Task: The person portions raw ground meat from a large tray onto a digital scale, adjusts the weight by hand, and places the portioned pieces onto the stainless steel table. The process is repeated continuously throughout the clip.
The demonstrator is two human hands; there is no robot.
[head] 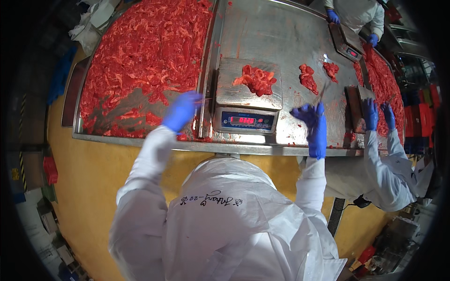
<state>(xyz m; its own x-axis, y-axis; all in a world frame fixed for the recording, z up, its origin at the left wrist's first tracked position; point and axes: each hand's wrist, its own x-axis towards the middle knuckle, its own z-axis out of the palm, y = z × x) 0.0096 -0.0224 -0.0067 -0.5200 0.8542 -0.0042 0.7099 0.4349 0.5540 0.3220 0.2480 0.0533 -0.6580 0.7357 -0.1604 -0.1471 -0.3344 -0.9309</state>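
Note:
A mound of raw red meat strips (258, 80) rests on the steel platform of a digital bench scale (248, 121) with a lit red display. My left hand (181, 110), in a blue glove and blurred, is over the near right part of the meat-filled tray, beside its divider. Whether it pinches a scrap is unclear. To the right of the scale, my blue-gloved right hand (314, 126) hovers above the steel table (256, 35), thumb side spread leftward. A thin blurred streak rises by its fingertips; I cannot tell what it is. Beyond it lie two small meat portions (308, 79) (330, 71).
A large pile of meat strips (151, 49) fills the left tray, bounded by a raised steel divider (207, 70). At right, a co-worker's gloved hands (371, 114) are beside another scale (355, 105) and more meat (383, 84). Another person (358, 14) stands across the table by a third scale (346, 42).

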